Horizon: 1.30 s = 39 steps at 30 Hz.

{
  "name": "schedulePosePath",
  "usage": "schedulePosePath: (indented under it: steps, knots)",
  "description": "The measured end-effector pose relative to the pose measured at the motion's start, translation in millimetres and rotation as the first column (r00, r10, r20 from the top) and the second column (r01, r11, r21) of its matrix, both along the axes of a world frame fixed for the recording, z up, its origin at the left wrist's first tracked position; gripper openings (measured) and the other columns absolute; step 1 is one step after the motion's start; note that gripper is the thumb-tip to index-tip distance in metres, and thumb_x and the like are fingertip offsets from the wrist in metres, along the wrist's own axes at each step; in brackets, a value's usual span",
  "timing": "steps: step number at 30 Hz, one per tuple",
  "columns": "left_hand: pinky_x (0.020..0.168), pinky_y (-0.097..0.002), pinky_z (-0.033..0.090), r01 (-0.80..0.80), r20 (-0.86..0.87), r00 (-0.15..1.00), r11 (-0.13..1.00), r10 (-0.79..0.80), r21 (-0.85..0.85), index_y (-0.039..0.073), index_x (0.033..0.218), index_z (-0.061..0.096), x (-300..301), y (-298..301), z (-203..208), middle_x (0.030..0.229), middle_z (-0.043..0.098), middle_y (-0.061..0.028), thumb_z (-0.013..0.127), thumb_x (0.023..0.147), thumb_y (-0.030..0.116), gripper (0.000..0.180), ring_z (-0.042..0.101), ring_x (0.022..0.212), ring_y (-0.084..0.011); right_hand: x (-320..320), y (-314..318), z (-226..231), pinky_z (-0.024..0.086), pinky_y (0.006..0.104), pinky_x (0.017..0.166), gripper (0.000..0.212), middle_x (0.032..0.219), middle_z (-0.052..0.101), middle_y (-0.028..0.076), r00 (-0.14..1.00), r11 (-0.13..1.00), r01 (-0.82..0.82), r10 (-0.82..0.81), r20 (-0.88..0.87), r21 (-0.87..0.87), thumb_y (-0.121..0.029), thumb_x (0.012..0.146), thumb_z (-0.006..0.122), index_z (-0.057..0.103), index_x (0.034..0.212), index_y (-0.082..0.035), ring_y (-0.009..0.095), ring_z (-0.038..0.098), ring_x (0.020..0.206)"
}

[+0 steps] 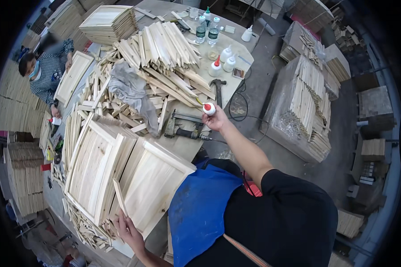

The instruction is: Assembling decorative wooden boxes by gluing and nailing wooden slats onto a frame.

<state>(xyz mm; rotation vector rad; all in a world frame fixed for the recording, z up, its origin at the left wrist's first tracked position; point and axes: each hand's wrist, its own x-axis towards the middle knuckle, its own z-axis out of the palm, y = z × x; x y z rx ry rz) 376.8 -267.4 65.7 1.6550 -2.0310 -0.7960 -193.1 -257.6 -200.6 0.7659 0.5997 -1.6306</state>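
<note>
The thin pale wooden strip is at the person's left hand, slanting over the left edge of the nearer framed panel of pale wood, by the gap beside the neighbouring stack of framed wooden panels; whether its far end touches the wood I cannot tell. The left thumb and fingers are nearly closed, pinching the strip's lower end. The right hand is curled around the white plastic squeeze bottle with a red cap, raised near the black-headed claw hammer. The strip should be light and stiff, dry rather than slippery, liable to snap or splinter if bent; a light pinch near an end or at the middle ought to suit it. The bottle looks light and soft-walled, best held around its body, since a hard squeeze could push out its contents. Those contents are hidden by the opaque white wall. On the grey worktop stand another red-capped white bottle, contents also hidden, and 2 clear plastic bottles with dark green labels, how full I cannot tell. A small clear cup holds something yellowish; a small shallow rectangular box shows reddish-brown contents, too small to identify.
</note>
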Motion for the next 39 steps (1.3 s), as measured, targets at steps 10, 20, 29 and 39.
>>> schedulePosePath:
  steps: [10, 20, 29, 39]
  knots:
    - [0.090, -0.0389, 0.047, 0.035, 0.206, 0.978, 0.994, -0.012, -0.107, 0.009, 0.146, 0.062, -39, 19, -23, 0.114, 0.054, -0.0156, 0.060, 0.099, 0.001, 0.048, 0.055, 0.101, -0.0306, -11, -2, -54, 0.055, 0.0328, 0.059, 0.051, 0.087, 0.065, 0.016, 0.992, 0.998, 0.051, -0.046, 0.117, -0.039, -0.047, 0.101, 0.049, 0.063, 0.104, 0.003, 0.024, 0.063, 0.072]
    - [0.090, -0.0413, 0.046, 0.099, 0.332, 0.943, 0.973, -0.025, -0.208, 0.014, 0.139, 0.069, -61, 14, -41, 0.110, 0.059, -0.0130, 0.067, 0.095, 0.004, 0.045, 0.056, 0.100, -0.0302, 21, 21, -11, 0.044, 0.0302, 0.054, 0.069, 0.079, 0.061, 0.007, 0.976, 0.963, -0.151, 0.181, -0.123, 0.223, -0.066, 0.101, 0.040, 0.063, 0.103, 0.000, 0.020, 0.059, 0.069]
    - [0.091, -0.0432, 0.046, 0.129, 0.342, 0.939, 0.968, -0.049, -0.215, 0.013, 0.135, 0.071, -94, -22, -64, 0.108, 0.060, -0.0132, 0.068, 0.094, 0.006, 0.041, 0.057, 0.101, -0.0316, 185, 11, 121, 0.054, 0.0342, 0.081, 0.036, 0.106, 0.063, 0.011, -0.339, 0.765, -0.431, 0.355, -0.871, 0.479, -0.025, 0.100, 0.066, 0.063, 0.128, -0.002, 0.021, 0.064, 0.095]
    - [0.090, -0.0434, 0.046, 0.167, 0.300, 0.950, 0.952, -0.086, -0.256, 0.013, 0.132, 0.072, -110, -41, -87, 0.103, 0.061, -0.0129, 0.068, 0.093, 0.008, 0.039, 0.059, 0.101, -0.0310, 218, -1, 126, 0.050, 0.0428, 0.098, 0.054, 0.120, 0.058, 0.020, -0.740, 0.843, -0.309, 0.077, -0.668, 0.440, -0.013, 0.090, 0.073, 0.059, 0.141, -0.002, 0.038, 0.059, 0.112]
